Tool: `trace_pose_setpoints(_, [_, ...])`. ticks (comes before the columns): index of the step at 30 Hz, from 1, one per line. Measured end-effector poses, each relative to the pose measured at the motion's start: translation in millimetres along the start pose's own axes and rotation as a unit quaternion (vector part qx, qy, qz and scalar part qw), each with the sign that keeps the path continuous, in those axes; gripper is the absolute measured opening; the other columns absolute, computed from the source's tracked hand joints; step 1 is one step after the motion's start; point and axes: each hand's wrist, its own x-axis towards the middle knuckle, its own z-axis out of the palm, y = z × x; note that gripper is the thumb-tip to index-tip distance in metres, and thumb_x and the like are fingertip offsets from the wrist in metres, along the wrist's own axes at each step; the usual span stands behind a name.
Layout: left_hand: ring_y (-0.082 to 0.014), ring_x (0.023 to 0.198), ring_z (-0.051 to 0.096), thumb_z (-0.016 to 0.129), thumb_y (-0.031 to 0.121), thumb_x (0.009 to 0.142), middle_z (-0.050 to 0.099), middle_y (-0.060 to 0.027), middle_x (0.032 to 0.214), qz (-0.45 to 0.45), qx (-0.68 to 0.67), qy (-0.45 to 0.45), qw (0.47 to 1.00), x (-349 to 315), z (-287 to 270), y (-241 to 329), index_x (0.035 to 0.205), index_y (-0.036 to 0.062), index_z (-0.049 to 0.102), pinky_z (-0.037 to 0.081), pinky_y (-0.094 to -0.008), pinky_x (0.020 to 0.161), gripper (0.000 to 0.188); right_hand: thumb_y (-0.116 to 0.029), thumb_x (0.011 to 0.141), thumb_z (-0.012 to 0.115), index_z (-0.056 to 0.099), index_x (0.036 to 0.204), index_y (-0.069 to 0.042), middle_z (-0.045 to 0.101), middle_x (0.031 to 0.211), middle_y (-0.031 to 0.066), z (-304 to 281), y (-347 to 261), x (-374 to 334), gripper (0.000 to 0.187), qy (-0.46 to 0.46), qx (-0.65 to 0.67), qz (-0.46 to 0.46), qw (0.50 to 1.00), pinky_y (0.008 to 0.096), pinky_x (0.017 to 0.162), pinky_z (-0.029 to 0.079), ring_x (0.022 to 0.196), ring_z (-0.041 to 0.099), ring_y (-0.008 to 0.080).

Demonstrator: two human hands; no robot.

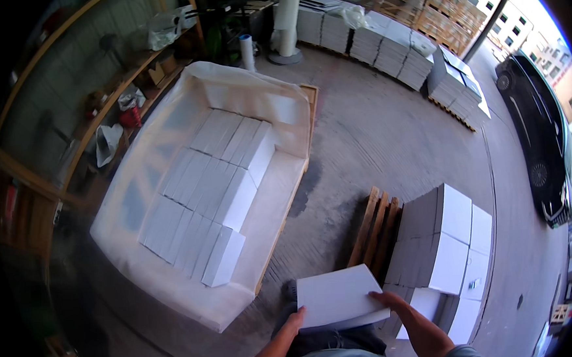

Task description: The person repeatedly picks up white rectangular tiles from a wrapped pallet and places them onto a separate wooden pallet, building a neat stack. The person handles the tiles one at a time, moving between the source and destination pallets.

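Note:
A white rectangular block [341, 294], flat on top, is held level in front of my body. Whether it is a stack of sheets or a closed box I cannot tell. My left hand [296, 320] grips its left edge, while my right hand [390, 302] grips the right one. Ahead to the left, a wooden crate lined with cloudy plastic film [280, 208] holds rows of similar blocks [198, 187], packed side by side. Close on my right stands a pile of more white blocks [455, 214], beside my right forearm.
A slatted wooden pallet [372, 229] shows beside the right pile. Wooden shelving [79, 168] lines the left wall. Wrapped stacks on pallets [392, 44] stand at the back, near a film-wrapped post [286, 21]. A dark car [532, 131] is parked at far right.

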Motion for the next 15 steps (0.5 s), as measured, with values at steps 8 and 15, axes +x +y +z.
trace_pose_setpoints(8, [-0.0263, 0.111, 0.052, 0.054, 0.055, 0.084, 0.056, -0.0170, 0.119, 0.062, -0.088, 0.122, 0.987, 82, -60, 46, 0.120, -0.0063, 0.053, 0.038, -0.0367, 0.096, 0.072, -0.066, 0.076, 0.056, 0.067, 0.103, -0.001, 0.065, 0.103, 0.0160, -42, -183, 13, 0.072, 0.019, -0.114, -0.128, 0.985, 0.0331, 0.086, 0.043, 0.100, 0.061, 0.0268])
trace_pose_setpoints(15, [-0.0269, 0.108, 0.053, 0.056, 0.048, 0.086, 0.057, -0.0173, 0.118, 0.036, -0.205, 0.118, 0.971, 81, -33, 135, 0.120, -0.0072, 0.052, 0.039, -0.0357, 0.093, 0.065, -0.052, 0.078, 0.063, 0.064, 0.106, 0.001, 0.066, 0.093, 0.0133, -83, -323, 63, 0.060, -0.102, -0.089, -0.087, 0.987, 0.0429, 0.064, 0.052, 0.075, 0.065, 0.0284])
